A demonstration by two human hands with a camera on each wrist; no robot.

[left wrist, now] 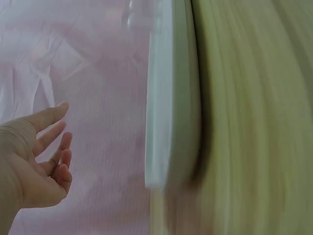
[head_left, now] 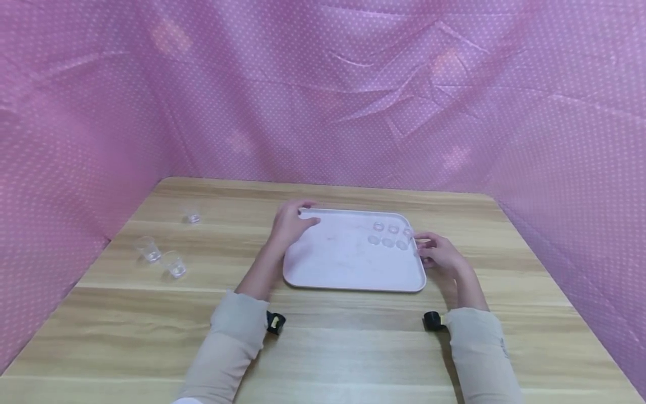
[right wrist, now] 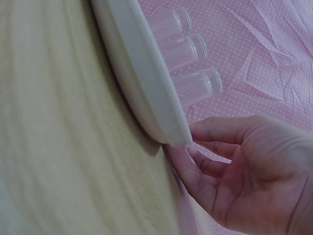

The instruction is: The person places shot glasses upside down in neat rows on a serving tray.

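A white tray (head_left: 348, 261) lies on the wooden table. Three clear shot glasses (head_left: 393, 234) stand upside down toward its right side, their thick bases up; the right wrist view shows these glasses (right wrist: 198, 85) beyond the rim. My right hand (head_left: 440, 255) pinches the tray's right edge, with fingers above and below the rim in the right wrist view. My left hand (head_left: 292, 224) is at the tray's far left corner, thumb and fingers spread and holding nothing. The left wrist view shows this hand (left wrist: 36, 161) apart from the tray's side (left wrist: 171, 98).
Three more clear shot glasses stand upright on the left of the table: one glass (head_left: 193, 216) farther back, another glass (head_left: 148, 249) and a third glass (head_left: 174, 265) close together nearer me. Pink dotted cloth (head_left: 323, 101) hangs behind the table and along both sides.
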